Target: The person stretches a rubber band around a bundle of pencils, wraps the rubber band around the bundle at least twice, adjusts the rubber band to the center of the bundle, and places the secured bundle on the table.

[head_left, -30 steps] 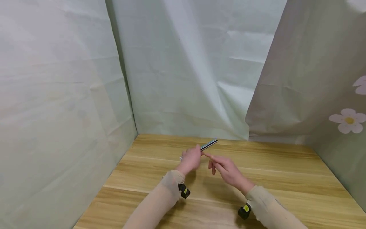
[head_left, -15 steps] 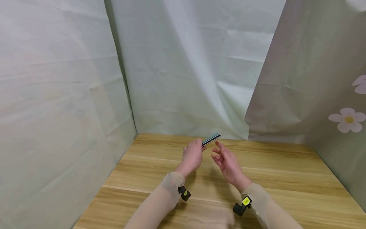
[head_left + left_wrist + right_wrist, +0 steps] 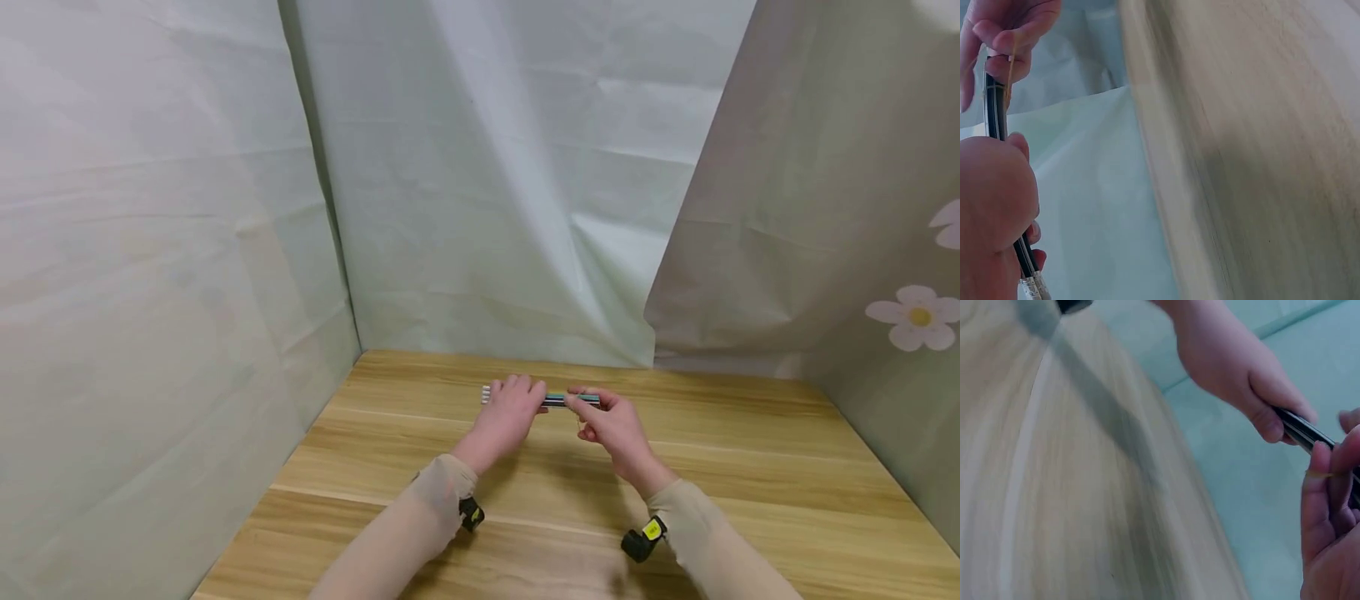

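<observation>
A slim bundle of pens (image 3: pixel 555 401), striped dark, white and teal, lies crosswise between both hands over the table. My left hand (image 3: pixel 506 412) grips its left part, with the white ends poking out beyond the fingers. At the other end, my right hand (image 3: pixel 618 429) pinches the bundle between thumb and fingers. A thin yellowish rubber band (image 3: pixel 1012 62) is stretched from the right fingers to the bundle in the left wrist view. It also crosses the right hand's fingers (image 3: pixel 1316 512) in the right wrist view. The palms hide part of the pens.
The wood-grain table (image 3: pixel 750 467) has pale cloth walls (image 3: pixel 480 208) at its back and sides. A printed white flower (image 3: pixel 913 317) shows on the right cloth. Black wrist cameras (image 3: pixel 641 542) hang below both sleeves.
The bundle has turned from slanting up to the right to nearly level. The right hand drew back with its fingers spread, then came in and took hold of the right end.
</observation>
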### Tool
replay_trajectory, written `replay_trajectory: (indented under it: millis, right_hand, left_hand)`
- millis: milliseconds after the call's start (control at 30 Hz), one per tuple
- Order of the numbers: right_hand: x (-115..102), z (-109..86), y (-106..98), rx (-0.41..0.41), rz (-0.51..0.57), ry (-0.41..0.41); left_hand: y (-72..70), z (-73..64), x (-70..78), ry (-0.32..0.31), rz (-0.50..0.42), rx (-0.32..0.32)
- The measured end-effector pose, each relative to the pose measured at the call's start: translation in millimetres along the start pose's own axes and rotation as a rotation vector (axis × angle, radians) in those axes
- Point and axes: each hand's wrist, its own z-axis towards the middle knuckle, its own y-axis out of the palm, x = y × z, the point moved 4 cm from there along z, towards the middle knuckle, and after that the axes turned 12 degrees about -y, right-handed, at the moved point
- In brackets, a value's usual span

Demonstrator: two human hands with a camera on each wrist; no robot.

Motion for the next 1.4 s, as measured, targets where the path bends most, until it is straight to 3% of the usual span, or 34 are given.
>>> replay_trajectory:
  millis: [167,400,600,800,967,1133,1267,1400]
  right_hand:
    - [-1,1.5,-2,-0.064,-0.226,-0.074]
    - [5,3.5,-6,-0.102,-0.442,-0.066]
    - [8,4.0,-7,-0.077,-0.397,-0.095]
    - [4,2.9,-1,-0.004,-0.295,-0.16]
    - [-1,-2.2,9,0.046,-0.362,-0.276]
    - [-3,-4.5,18,0.072,-0.413,-0.292]
    - [-2,-7.8,24,-0.002,-0.556,-0.335]
    - [-4,-12.4,31,-0.159,-0.768,-0.523]
  left_hand:
    - [-1.6,-2.2,2.5,0.046,0.064,0.021]
    - [2.4,-4.9,5.2,0.054,0.057,-0.013]
    - [6.0,-5.4,2.6,-0.007,0.003,-0.003]
    - [4.7,-3.6,-3.2,-0.13,-0.12,-0.051]
    - [3.0,-3.0,-3.1,-0.222,-0.213,-0.051]
    - [1.6,-2.5,0.4,-0.276,-0.283,-0.045]
    - [1.4,-1.1,2.2,-0.31,-0.318,-0.077]
    - [0.6,-0.2,1.1,-0.33,-0.336,-0.103]
